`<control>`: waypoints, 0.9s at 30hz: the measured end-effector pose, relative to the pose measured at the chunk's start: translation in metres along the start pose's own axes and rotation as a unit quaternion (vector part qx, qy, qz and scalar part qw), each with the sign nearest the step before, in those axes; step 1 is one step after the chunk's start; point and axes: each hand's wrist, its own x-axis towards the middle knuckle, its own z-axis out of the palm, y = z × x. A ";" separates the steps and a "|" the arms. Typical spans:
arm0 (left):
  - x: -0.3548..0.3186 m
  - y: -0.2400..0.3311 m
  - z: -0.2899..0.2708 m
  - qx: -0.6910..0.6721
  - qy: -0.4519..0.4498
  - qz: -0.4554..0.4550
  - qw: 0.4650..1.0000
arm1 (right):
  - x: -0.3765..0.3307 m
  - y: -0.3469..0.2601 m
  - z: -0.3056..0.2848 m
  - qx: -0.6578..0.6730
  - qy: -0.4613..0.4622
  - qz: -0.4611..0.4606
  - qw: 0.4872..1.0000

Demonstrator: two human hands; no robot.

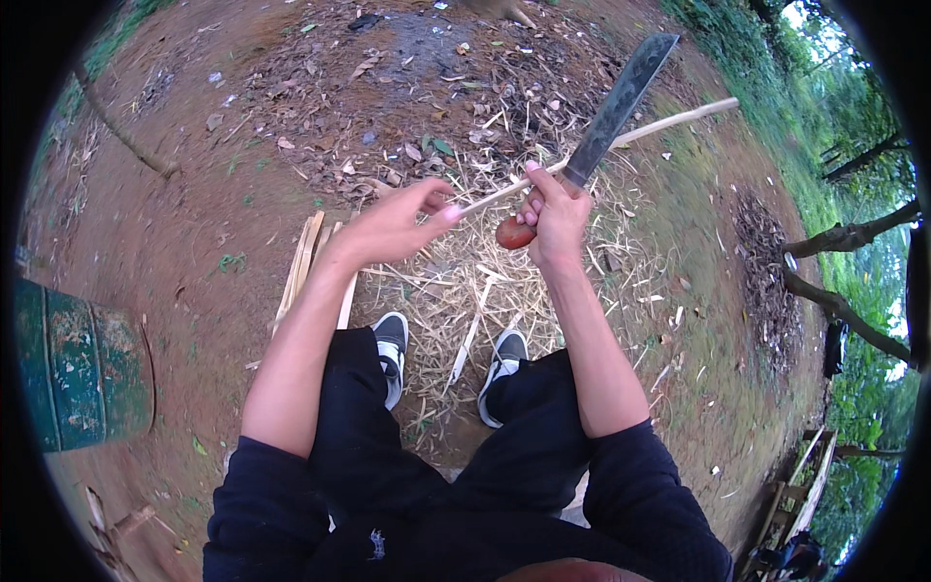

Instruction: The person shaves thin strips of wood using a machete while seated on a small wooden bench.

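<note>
My right hand [561, 218] is closed round the reddish-brown handle [515, 233] of a machete. Its dark, broad blade [621, 109] points up and to the right, away from me. A long, pale, peeled wooden stick [679, 118] slants across behind the blade, and my right thumb and fingers lie against it near the handle. The stick's near end reaches the thumb tip of my left hand [396, 223]. The left fingers are bent and apart from the thumb; whether the thumb presses on the stick I cannot tell.
Pale wood shavings [436, 291] cover the ground around my shoes [391, 344]. Several split wood strips [301, 262] lie beside my left forearm. A green, rusty metal drum [87, 364] is at the left. Tree branches [849, 238] and a wooden structure [800, 495] stand at the right.
</note>
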 end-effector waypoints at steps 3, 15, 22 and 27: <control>0.018 0.026 0.015 -0.050 -0.044 0.001 0.998 | -0.004 0.002 0.007 -0.002 -0.011 0.004 1.000; 0.019 0.033 0.007 0.013 0.044 -0.047 0.998 | 0.016 -0.026 -0.042 -0.463 -0.031 -0.238 0.853; 0.024 0.041 0.009 -0.026 0.073 -0.061 0.995 | 0.006 -0.009 -0.028 -0.549 -0.085 -0.268 0.787; 0.033 0.023 0.017 -0.100 0.095 -0.012 0.990 | 0.002 0.008 -0.006 -0.528 -0.110 -0.258 0.802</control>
